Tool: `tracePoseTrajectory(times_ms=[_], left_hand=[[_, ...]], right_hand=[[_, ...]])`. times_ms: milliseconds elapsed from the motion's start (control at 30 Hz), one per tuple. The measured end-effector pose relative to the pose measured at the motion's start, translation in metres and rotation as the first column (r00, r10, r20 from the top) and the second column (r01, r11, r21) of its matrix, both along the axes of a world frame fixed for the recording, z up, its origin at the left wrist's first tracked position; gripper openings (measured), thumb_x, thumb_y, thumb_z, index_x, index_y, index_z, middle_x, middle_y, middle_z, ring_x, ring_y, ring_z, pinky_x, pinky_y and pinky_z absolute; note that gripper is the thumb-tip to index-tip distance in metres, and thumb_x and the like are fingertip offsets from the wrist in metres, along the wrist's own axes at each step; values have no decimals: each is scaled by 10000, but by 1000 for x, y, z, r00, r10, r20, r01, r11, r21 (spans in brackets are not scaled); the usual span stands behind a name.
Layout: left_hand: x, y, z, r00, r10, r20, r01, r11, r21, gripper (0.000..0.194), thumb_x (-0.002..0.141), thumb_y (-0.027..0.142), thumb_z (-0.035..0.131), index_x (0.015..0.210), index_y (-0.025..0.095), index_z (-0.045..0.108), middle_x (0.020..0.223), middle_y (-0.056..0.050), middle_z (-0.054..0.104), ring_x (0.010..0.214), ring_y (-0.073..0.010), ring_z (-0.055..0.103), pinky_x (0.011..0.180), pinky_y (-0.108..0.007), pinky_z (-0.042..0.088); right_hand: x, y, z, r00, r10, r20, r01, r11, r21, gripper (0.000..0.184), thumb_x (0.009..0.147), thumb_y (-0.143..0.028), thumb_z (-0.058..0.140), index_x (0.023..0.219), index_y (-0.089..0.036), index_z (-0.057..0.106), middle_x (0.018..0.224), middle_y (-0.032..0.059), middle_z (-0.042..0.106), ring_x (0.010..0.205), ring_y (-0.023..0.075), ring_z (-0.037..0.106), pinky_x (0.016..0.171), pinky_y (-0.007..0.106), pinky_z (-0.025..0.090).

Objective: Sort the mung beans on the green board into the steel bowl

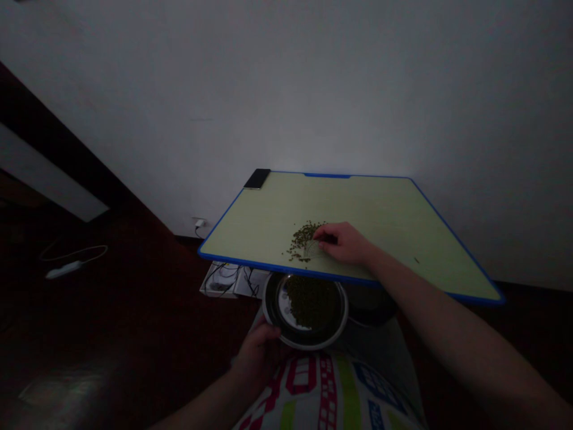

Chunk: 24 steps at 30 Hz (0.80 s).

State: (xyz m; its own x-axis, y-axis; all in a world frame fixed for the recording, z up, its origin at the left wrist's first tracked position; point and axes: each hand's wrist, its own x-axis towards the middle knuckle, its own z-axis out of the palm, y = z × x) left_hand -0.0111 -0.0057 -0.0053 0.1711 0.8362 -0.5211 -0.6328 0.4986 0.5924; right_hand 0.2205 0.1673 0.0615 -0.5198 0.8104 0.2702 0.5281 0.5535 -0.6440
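Note:
My left hand [259,352] grips the near left rim of a round metal bowl [305,345], its thumb over the edge. Many small dark green-brown beans or grains [313,301] lie in the bowl, mostly to the right. The bowl is under the near edge of a pale-topped table [358,203] with a blue rim. On the tabletop, my right hand [342,242] has its fingers closed on a thin, see-through piece [314,248], whose kind I cannot make out. It touches a loose scatter of the same grains [304,236].
A dark phone [257,178] lies at the table's far left corner. Below the table are a white box with cables [219,279] and a dark round container [371,303]. A charger [199,224] is plugged into the wall; a white power strip [65,269] lies on the floor.

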Motion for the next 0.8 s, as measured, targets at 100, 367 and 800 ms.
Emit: tracePoseTrajectory(times_ms=[100,367,800], left_hand=[[0,0,-1,1000,-4,5,4,1000,9,588,602,75,584,1177,199,604,868,-52,792,784,-257,732,733,-426,607],[-2,0,-7,1000,-1,17,1,1000,-7,449,595,71,599,1026,188,643,935,-61,801,856,-275,738,795,-465,599],[-1,0,-6,1000,20,1,-20,1000,-24,466,564,73,613,1012,194,656,867,-50,798,805,-273,732,761,-479,607]], right_hand=[[0,0,1,1000,-25,12,25,1000,8,221,730,-140,581,912,-155,705,711,19,666,629,133,584,625,258,443],[0,1,2,998,-43,46,43,999,-6,186,704,-144,578,856,-161,684,684,13,649,621,138,585,615,255,440],[0,0,4,999,-52,-2,52,999,7,174,724,-177,581,863,-165,685,673,9,641,603,129,564,607,255,435]])
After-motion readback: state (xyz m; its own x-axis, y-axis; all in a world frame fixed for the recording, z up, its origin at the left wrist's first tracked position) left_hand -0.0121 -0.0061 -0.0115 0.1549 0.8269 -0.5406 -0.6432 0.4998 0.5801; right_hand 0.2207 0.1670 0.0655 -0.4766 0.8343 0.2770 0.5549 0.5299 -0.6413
